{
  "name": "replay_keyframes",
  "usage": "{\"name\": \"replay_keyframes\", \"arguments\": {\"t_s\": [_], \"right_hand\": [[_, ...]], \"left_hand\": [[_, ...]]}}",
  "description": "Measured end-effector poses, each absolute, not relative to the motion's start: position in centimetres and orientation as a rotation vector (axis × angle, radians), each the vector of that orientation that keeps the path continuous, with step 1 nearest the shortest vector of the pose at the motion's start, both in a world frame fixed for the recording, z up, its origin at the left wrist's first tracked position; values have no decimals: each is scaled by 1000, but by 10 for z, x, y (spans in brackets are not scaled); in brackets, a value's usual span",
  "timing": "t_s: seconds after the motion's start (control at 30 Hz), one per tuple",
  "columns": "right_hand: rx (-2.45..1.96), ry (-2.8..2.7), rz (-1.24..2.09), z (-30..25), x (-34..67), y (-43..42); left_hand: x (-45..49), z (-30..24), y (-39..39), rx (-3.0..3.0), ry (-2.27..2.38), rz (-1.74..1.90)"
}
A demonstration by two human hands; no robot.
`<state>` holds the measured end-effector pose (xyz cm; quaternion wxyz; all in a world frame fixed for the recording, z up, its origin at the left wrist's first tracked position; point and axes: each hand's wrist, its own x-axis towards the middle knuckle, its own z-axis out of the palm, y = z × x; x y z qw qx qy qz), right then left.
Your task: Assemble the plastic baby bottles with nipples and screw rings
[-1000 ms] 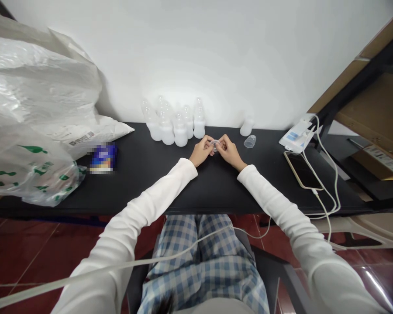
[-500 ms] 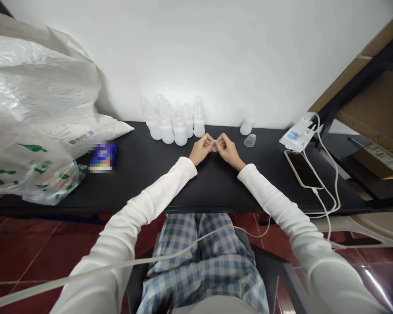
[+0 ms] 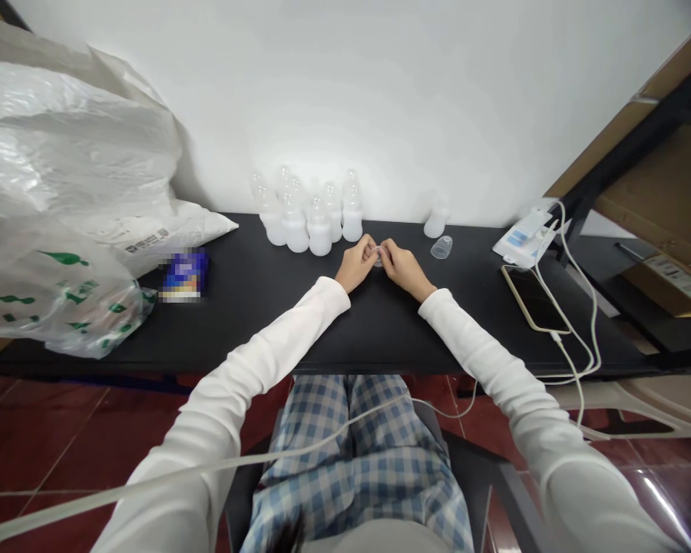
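Observation:
My left hand (image 3: 357, 265) and my right hand (image 3: 401, 266) meet over the middle of the black table (image 3: 253, 315), fingers curled. Between their fingertips both pinch a small clear plastic piece (image 3: 378, 256); its shape is too small to make out. Just behind the hands stands a cluster of several white plastic bottles (image 3: 308, 215) with clear caps. To the right of them a lone white bottle (image 3: 436, 221) stands by the wall, and a clear cap (image 3: 441, 247) lies on its side near my right hand.
Large white plastic bags (image 3: 63, 207) fill the table's left end, with a blue packet (image 3: 184, 275) beside them. A phone (image 3: 533, 298) on a white cable and a white box (image 3: 524, 234) lie at the right. A wooden shelf (image 3: 645, 153) rises far right.
The hands have stayed together on the small clear piece, fingers shifting slightly closer around it. The view has drifted a little.

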<state>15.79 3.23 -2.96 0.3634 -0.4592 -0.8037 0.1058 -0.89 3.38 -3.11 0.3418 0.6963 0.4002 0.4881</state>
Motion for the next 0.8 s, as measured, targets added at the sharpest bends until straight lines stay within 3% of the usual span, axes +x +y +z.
{"name": "replay_keyframes", "arguments": {"t_s": [0.37, 0.8], "right_hand": [[-1094, -1870, 553, -24, 152, 27], [-1055, -1967, 504, -29, 163, 37]], "left_hand": [[-12, -32, 34, 1796, 1031, 1257], [-11, -37, 40, 1702, 1047, 1193]]}}
